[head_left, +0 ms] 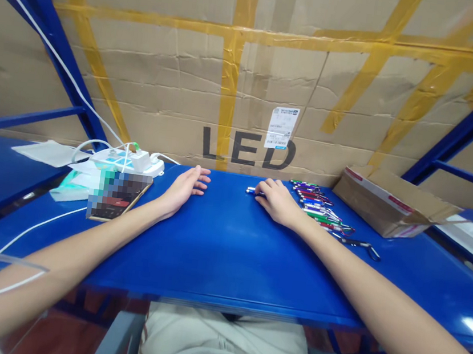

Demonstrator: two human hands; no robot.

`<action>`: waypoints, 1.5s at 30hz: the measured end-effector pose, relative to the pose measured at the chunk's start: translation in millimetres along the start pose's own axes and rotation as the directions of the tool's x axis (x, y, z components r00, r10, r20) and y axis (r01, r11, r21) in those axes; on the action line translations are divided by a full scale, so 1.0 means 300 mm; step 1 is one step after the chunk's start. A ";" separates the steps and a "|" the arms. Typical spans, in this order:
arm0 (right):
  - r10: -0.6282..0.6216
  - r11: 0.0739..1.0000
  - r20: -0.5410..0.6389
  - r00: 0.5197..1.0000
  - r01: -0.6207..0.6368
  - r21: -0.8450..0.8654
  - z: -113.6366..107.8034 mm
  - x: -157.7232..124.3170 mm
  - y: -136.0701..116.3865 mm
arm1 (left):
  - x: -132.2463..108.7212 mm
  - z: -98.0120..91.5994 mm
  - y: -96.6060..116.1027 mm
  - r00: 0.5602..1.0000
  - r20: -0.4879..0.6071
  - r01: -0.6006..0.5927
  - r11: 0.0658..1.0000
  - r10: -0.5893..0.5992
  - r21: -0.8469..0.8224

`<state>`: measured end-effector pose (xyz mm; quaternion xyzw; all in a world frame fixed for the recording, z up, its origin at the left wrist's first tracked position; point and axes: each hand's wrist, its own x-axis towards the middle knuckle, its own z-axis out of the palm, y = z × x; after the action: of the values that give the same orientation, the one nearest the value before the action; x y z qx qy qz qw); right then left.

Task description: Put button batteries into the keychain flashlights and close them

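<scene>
My left hand rests on its side on the blue table, fingers apart and loosely bent, with nothing in it. My right hand lies palm down, its fingers curled over a small blue and silver pen-shaped piece. Only the left end of that piece shows; the rest is under the fingers. Just right of this hand, several slim pen-shaped pieces in red, blue, green and silver lie in a column, some with looped clips. A black one with a loop is nearest me.
An open cardboard box stands at the right. Left of my left hand are a phone, a green and white packet and a white power strip with cables. A large taped carton walls off the back between blue frame posts.
</scene>
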<state>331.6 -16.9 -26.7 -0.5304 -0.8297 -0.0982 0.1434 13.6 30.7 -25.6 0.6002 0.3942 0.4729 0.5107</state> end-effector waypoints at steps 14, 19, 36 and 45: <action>-0.005 0.996 0.021 1.000 0.003 0.089 -0.001 -0.027 -0.018 | -0.010 -0.010 0.020 0.995 0.091 0.057 0.985 -0.042 -0.164; -0.001 0.974 0.003 1.000 0.000 0.229 -0.028 -0.036 -0.048 | -0.013 -0.008 0.018 0.994 0.097 0.064 0.986 -0.049 -0.155; -0.152 0.926 0.011 0.988 0.139 0.350 -0.051 -0.058 -0.075 | -0.024 -0.002 0.031 0.994 0.095 0.068 0.981 -0.051 -0.182; -0.194 0.927 0.021 0.981 0.177 0.331 -0.060 -0.062 -0.089 | -0.032 0.010 0.047 0.992 0.103 0.093 0.971 -0.072 -0.218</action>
<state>317.1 -49.6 -16.3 -0.4209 -0.8844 0.0420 0.1972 14.1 18.4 -13.4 0.5440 0.3388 0.4633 0.6120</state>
